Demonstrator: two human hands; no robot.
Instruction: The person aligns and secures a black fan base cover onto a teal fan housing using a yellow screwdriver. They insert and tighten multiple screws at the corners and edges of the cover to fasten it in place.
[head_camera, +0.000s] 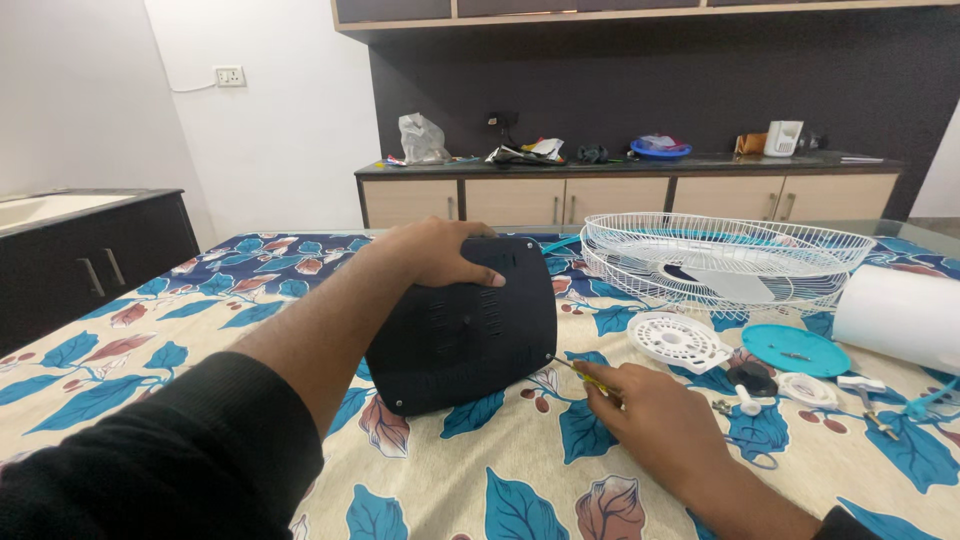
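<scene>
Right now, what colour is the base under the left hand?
Black, or very dark; the base shows best in the head view.

2 wire fan guards (725, 255), 1 dark base (462, 325), 1 screwdriver (585, 375), 2 hands (655, 420).

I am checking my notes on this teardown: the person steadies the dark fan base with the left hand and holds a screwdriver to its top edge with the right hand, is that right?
Not quite: in the head view the screwdriver in the right hand meets the lower right edge of the dark fan base, not its top. The left hand does steady the base from above.
</scene>
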